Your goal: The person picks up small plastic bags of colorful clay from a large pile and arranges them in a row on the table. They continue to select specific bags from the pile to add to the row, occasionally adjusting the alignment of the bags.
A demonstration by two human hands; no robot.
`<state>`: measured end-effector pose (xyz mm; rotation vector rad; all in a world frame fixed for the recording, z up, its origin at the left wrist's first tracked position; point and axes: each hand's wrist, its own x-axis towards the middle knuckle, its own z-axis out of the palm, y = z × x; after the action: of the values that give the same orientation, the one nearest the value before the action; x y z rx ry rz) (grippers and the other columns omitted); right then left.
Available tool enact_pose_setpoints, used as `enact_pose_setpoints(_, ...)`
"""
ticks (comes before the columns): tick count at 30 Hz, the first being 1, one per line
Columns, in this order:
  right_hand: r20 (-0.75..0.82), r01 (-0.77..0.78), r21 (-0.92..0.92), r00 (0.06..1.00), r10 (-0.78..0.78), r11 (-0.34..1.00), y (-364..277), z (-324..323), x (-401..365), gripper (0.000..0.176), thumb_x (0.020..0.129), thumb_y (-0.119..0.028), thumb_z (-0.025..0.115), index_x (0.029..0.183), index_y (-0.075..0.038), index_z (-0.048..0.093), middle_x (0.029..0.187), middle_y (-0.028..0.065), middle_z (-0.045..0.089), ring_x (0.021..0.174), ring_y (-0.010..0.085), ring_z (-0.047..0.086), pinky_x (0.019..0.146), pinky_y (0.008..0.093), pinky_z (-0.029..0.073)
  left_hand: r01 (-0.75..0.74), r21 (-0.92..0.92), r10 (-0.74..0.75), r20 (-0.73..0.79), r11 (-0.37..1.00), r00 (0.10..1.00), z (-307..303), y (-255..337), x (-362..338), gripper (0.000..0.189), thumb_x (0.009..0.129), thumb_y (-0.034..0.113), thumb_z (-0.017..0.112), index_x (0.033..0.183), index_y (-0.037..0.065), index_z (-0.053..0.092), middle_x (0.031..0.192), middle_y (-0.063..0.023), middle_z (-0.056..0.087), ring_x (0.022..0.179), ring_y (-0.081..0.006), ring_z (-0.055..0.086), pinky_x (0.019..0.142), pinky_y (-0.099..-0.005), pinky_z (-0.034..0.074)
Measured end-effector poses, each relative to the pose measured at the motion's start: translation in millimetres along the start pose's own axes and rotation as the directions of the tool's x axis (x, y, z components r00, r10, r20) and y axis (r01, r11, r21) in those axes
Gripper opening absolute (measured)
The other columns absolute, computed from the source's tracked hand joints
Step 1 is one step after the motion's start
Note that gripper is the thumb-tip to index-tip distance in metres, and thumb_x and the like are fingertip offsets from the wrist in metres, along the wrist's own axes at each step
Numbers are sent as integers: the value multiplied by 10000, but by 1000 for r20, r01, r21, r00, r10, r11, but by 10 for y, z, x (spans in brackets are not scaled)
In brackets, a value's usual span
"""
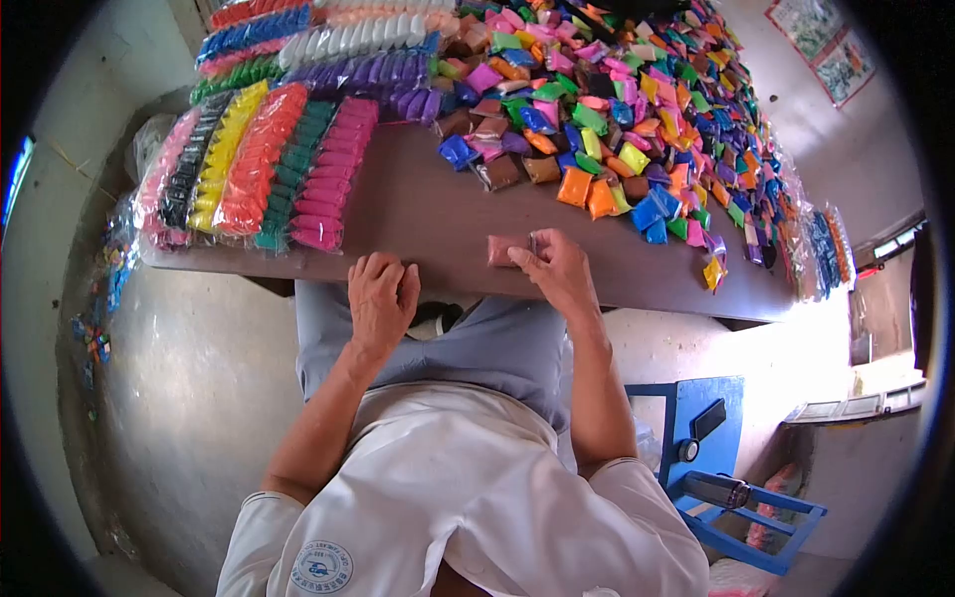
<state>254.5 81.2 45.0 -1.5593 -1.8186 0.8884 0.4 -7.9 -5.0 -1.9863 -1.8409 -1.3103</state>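
My right hand (559, 271) is at the near edge of the brown table (438, 214), thumb and fingers closed on the side of a small, clear-wrapped, reddish-pink packet (504, 251). The packet lies at the tabletop. My left hand (380, 297) rests on the table edge to the left, its fingers curled in, with nothing visible in them. Nearest to it is a strip of magenta packets (333, 179). Beyond my right hand spreads a big heap of loose colored packets (597, 129), with orange packets (587, 191) and blue ones (654, 211) at its near side.
Bagged rows of packets, among them red (261, 159), yellow (227, 154) and purple (363, 70), cover the table's left side. More bagged rows (831, 249) stand at the far right. A blue stool (731, 448) on the right carries a phone (708, 419).
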Motion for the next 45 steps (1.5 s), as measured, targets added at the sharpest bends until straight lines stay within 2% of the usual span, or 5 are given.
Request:
enact_pose_setpoints(5,28,-91,-74,995,93,993,-51,-187,-107,466,811,-307,840,1155,-36,681,1014,135,742,963,326,709,885,423,548,-4,4,4,2,1000,1000,0,-11,-22,163,886,75,702,788,37,577,907,-103,590,845,-332,558,763,-449,427)
enact_pose_setpoints(7,-128,316,-249,926,-354,916,79,-194,-101,418,797,-244,831,1149,-65,695,1170,108,714,1162,327,636,996,434,503,-31,16,31,-25,999,999,20,-25,-23,160,874,92,708,776,53,588,912,-93,588,836,-315,557,749,-434,418)
enact_pose_setpoints(13,48,534,-216,842,-537,818,109,4,9,246,785,-140,800,999,-94,689,1155,81,707,1168,321,604,1003,432,486,-19,19,19,-19,1000,1000,41,-46,-31,164,862,92,714,773,59,581,916,-90,591,839,-321,559,753,-438,418)
enact_pose_setpoints(33,-318,368,-286,834,-450,885,-146,237,571,295,901,-288,734,1021,-23,684,1004,169,696,997,357,653,878,454,514,-18,11,18,-11,1000,1000,19,-40,-37,165,860,66,707,769,49,569,916,-93,595,852,-328,559,762,-442,427)
enact_pose_setpoints(45,117,274,-451,962,-248,850,-335,317,1113,354,774,-279,780,1030,-54,683,1002,180,706,1047,377,659,931,455,506,-11,-10,11,-13,1000,1000,-6,-30,-42,157,850,53,711,772,48,576,913,-103,596,848,-329,560,755,-442,427)
